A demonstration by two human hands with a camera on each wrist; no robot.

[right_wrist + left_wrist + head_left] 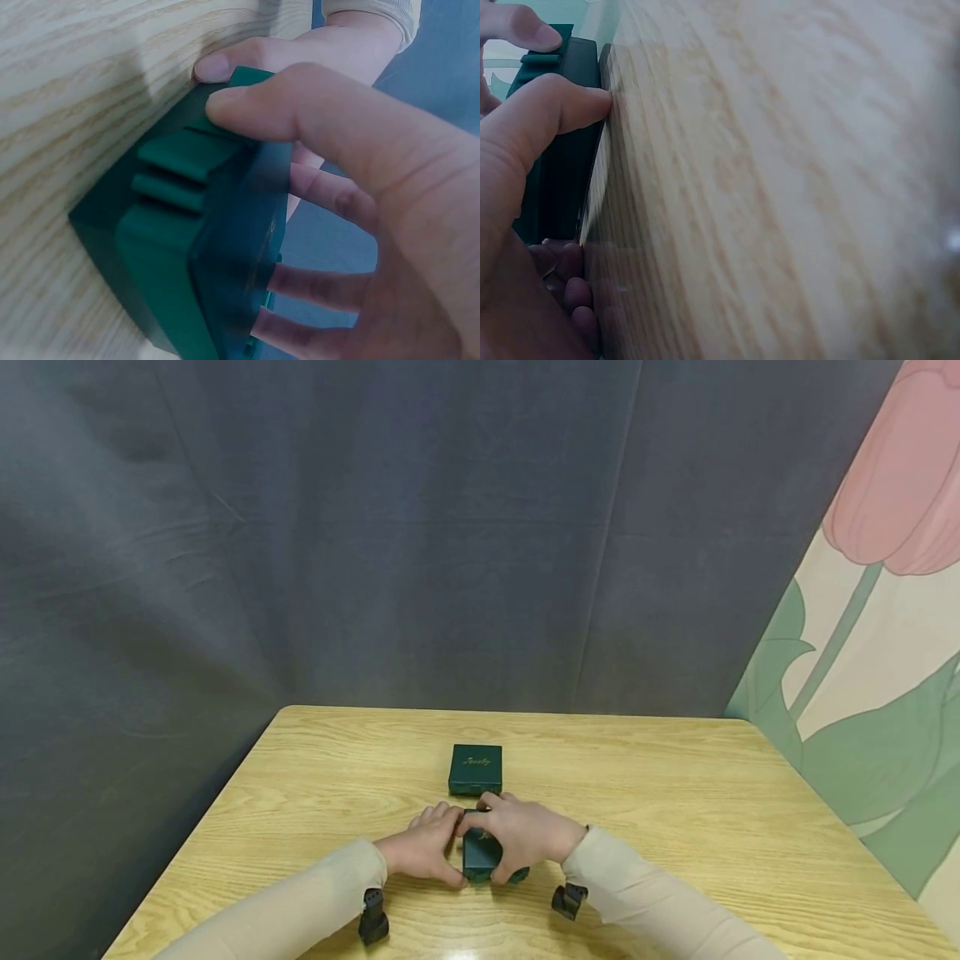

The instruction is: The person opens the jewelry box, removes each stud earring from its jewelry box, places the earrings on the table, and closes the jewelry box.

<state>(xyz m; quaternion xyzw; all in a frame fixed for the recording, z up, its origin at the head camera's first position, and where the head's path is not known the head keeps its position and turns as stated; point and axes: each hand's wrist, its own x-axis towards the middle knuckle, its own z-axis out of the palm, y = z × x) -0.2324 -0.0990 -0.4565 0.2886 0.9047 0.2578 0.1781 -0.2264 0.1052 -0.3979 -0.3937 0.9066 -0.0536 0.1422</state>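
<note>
Box looks light & stiff, prob. best held by opp. sides: L hand pinches low, R hand higher.

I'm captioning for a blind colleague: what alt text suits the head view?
A person's left hand and right hand grip a green box on a wooden table; a second green box sits beyond. A dark curtain hangs behind.

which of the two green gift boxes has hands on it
The near green gift box, with left hand and right hand on it; the far green gift box stands beyond them, not held.
</note>
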